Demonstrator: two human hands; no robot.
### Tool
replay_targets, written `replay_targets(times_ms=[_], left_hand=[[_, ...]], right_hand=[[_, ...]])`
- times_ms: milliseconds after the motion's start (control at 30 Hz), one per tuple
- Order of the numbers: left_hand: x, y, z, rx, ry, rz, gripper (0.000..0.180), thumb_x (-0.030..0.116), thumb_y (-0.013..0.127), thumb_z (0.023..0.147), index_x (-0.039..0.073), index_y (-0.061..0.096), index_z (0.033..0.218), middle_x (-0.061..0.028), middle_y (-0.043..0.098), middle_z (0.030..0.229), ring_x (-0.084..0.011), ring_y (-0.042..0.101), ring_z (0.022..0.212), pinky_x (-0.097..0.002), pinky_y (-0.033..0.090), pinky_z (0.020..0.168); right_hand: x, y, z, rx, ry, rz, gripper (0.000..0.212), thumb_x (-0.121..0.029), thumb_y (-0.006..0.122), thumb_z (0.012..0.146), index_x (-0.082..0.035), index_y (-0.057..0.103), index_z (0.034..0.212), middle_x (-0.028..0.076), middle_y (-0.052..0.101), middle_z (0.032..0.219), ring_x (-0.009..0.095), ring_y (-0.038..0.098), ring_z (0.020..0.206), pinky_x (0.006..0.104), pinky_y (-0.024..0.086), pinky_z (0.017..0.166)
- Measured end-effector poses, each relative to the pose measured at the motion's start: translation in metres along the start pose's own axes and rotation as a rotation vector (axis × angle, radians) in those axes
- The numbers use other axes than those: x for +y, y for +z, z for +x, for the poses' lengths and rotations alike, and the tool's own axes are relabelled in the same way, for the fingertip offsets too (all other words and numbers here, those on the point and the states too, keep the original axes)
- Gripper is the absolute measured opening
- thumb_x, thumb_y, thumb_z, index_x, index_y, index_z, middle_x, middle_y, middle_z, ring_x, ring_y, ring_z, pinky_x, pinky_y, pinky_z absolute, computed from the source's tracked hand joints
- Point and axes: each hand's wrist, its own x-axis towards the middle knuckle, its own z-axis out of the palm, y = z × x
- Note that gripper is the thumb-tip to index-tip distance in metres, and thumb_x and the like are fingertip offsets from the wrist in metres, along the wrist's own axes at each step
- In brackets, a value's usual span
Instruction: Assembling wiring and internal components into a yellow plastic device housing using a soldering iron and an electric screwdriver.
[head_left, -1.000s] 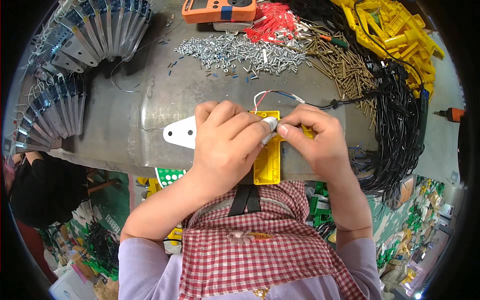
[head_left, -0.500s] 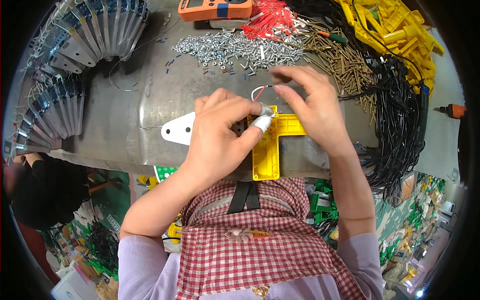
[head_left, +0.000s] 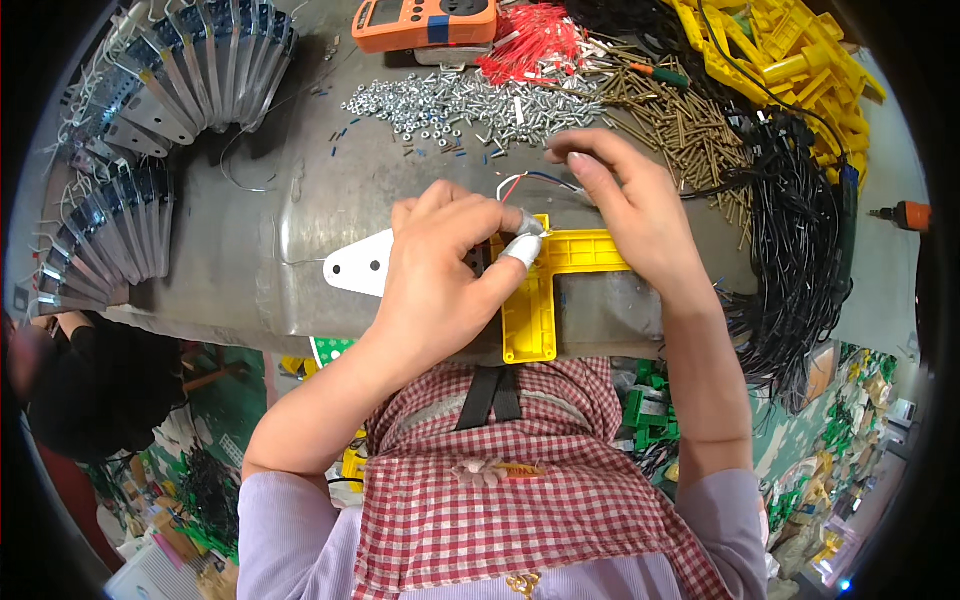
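My left hand (head_left: 440,265), thumb and forefinger tips wrapped in pale covers, pinches thin wire ends (head_left: 546,233) above a yellow plastic housing (head_left: 530,320). The housing is T-shaped with ribbed hollow arms. Under the same hand lies a white tapered plate (head_left: 352,265) with dark holes, partly hidden by my palm. My right hand (head_left: 635,205) is open, thumb and fingers apart, over the housing's right arm. Beside its thumb runs a cable with red, white and dark wires (head_left: 515,183) looping toward my left fingertips.
Loose nuts and screws (head_left: 480,105) lie beyond my hands, with long brass-coloured screws (head_left: 685,125) and red-and-white small parts (head_left: 530,42). An orange multimeter (head_left: 425,22) is behind. Black cables (head_left: 795,240) and yellow parts (head_left: 790,55) fill the right; clear-sided pieces (head_left: 215,65) stand left. Another person (head_left: 95,385) sits lower left.
My right hand has spread its thumb from the fingers and shifted slightly right, and more of the coloured wires shows. My left hand keeps its pinch in nearly the same place.
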Motion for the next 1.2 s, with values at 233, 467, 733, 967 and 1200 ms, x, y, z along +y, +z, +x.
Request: replay_targets(times_ms=[233,467,733,967,1200], left_hand=[[-0.002,0.001,0.000,-0.020,0.058,0.039,0.012,0.013,0.069,0.072,0.008,0.065,0.083,-0.0003,0.060,0.076,-0.0193,0.050,0.077,-0.0333,0.032,0.075],[-0.002,0.002,0.002,-0.006,0.015,-0.001,0.012,0.014,0.068,0.073,0.008,0.065,0.083,-0.0002,0.060,0.076,-0.0192,0.050,0.077,-0.0334,0.032,0.076],[0.001,0.002,0.005,-0.026,-0.058,-0.086,0.013,0.016,0.066,0.072,0.008,0.064,0.082,-0.0006,0.060,0.075,-0.0200,0.050,0.077,-0.0341,0.033,0.077],[0.000,0.007,0.005,-0.021,-0.080,-0.082,0.014,0.015,0.065,0.071,0.007,0.063,0.082,-0.0013,0.058,0.075,-0.0204,0.051,0.078,-0.0345,0.033,0.076],[0.004,0.006,0.005,0.015,0.059,0.083,0.014,0.015,0.066,0.068,0.009,0.062,0.081,-0.0012,0.058,0.076,-0.0212,0.051,0.080,-0.0360,0.032,0.076]], right_hand=[[0.012,-0.006,0.030,-0.410,0.258,0.257,0.027,-0.020,0.054,0.090,-0.001,0.062,0.107,0.012,0.067,0.090,0.018,0.062,0.082,0.0297,0.048,0.075],[0.003,-0.025,0.027,-0.130,0.010,0.103,0.024,-0.014,0.060,0.085,0.001,0.064,0.104,0.005,0.067,0.090,0.010,0.060,0.082,0.0246,0.047,0.073],[-0.013,-0.012,-0.023,-0.063,0.209,0.372,0.011,-0.006,0.065,0.082,-0.002,0.064,0.092,-0.003,0.062,0.083,0.003,0.051,0.066,0.0183,0.043,0.060],[-0.013,-0.002,-0.035,-0.108,0.123,0.214,0.013,-0.003,0.067,0.079,-0.001,0.063,0.091,0.001,0.058,0.077,0.003,0.047,0.062,0.0202,0.040,0.056],[-0.012,-0.001,-0.035,-0.104,0.120,0.294,0.013,-0.004,0.068,0.078,0.000,0.064,0.090,0.000,0.057,0.076,0.005,0.044,0.060,0.0216,0.038,0.054]])
